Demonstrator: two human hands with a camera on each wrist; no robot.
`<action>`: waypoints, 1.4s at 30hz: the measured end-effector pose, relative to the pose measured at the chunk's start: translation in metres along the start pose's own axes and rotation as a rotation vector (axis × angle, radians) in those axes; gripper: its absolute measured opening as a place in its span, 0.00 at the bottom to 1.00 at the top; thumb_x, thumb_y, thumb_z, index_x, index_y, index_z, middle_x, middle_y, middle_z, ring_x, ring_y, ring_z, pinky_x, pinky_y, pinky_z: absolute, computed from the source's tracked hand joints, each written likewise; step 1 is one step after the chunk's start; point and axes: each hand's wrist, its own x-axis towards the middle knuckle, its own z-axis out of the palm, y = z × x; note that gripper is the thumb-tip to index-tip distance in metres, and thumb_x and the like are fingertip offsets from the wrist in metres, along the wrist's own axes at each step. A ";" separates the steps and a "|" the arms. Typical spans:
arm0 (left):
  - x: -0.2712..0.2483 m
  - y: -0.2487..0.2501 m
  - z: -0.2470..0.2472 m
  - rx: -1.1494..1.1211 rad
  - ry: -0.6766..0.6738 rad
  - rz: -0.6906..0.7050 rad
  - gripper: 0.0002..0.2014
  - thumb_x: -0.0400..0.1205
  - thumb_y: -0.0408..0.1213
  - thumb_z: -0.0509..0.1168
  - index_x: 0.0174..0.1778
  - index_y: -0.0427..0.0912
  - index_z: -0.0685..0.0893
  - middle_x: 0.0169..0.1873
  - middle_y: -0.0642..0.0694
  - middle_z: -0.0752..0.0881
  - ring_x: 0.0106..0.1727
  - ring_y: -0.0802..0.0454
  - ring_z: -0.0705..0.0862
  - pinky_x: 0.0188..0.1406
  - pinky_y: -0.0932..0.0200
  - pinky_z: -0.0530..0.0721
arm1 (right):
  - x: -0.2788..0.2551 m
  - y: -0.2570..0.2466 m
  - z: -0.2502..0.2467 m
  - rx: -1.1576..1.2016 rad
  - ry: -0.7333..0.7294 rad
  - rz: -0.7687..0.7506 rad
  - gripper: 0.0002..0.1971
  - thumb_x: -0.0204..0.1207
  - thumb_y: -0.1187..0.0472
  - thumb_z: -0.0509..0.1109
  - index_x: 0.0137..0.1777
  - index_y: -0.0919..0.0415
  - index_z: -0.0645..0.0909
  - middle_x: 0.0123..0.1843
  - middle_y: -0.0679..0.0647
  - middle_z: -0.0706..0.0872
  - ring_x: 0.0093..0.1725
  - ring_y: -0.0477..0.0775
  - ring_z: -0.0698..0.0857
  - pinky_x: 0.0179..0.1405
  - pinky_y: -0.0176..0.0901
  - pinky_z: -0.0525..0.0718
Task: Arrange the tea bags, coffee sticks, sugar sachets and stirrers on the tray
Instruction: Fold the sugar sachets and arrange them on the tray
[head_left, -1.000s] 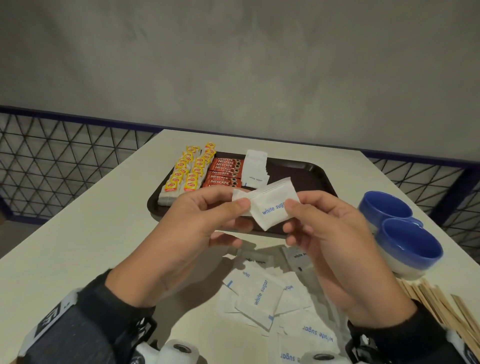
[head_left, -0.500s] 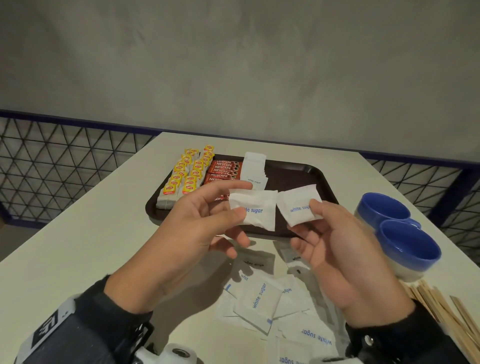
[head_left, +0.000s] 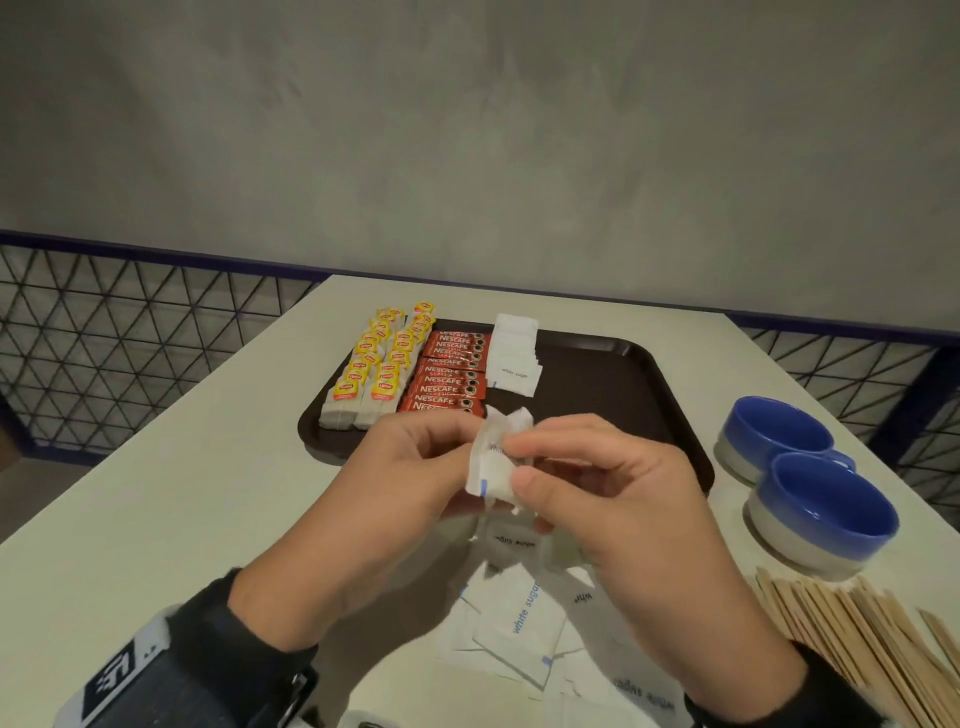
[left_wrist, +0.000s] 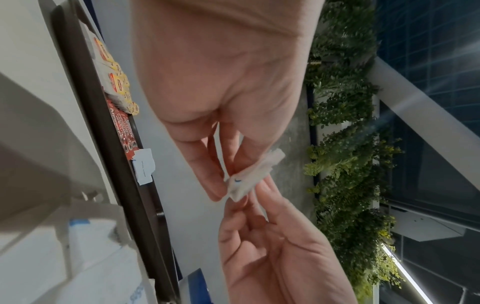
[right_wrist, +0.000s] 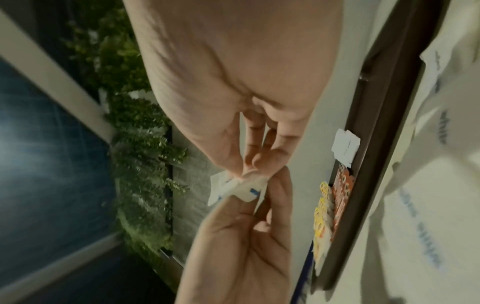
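Sugar sachets (head_left: 497, 462): light, limp paper, likely to slip apart. Left hand (head_left: 410, 467) and right hand (head_left: 597, 483) pinch them together above the near edge of the tray (head_left: 623, 384). Grip flat faces, not corners.

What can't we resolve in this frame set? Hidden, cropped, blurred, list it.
- Number of held sugar sachets: head view, left hand and right hand cover them; both wrist views motion-blurred.
- Loose sachet pile count: head view, hidden under both hands, cropped at bottom edge.
- Stirrers: head view, cut off by right and bottom edges.
- Stack on the tray: sachet count too small to tell.
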 end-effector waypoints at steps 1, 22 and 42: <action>-0.001 0.000 0.002 -0.026 -0.028 -0.021 0.08 0.80 0.30 0.70 0.51 0.35 0.94 0.51 0.35 0.94 0.50 0.46 0.93 0.46 0.59 0.92 | 0.000 0.001 0.000 -0.042 0.015 -0.016 0.12 0.71 0.74 0.80 0.44 0.54 0.96 0.49 0.51 0.91 0.45 0.51 0.90 0.43 0.42 0.88; 0.001 0.000 -0.005 -0.074 -0.042 0.030 0.11 0.74 0.31 0.74 0.52 0.35 0.94 0.42 0.39 0.93 0.36 0.52 0.88 0.33 0.65 0.85 | 0.004 0.005 -0.003 0.081 0.110 0.047 0.12 0.75 0.68 0.77 0.57 0.57 0.88 0.44 0.54 0.94 0.35 0.52 0.90 0.33 0.42 0.90; 0.001 0.004 -0.005 -0.050 -0.018 -0.033 0.12 0.81 0.23 0.70 0.60 0.33 0.90 0.52 0.37 0.95 0.54 0.41 0.94 0.50 0.54 0.94 | 0.007 0.010 -0.012 -0.045 0.054 0.106 0.10 0.76 0.64 0.77 0.55 0.54 0.89 0.47 0.49 0.95 0.47 0.54 0.93 0.40 0.44 0.92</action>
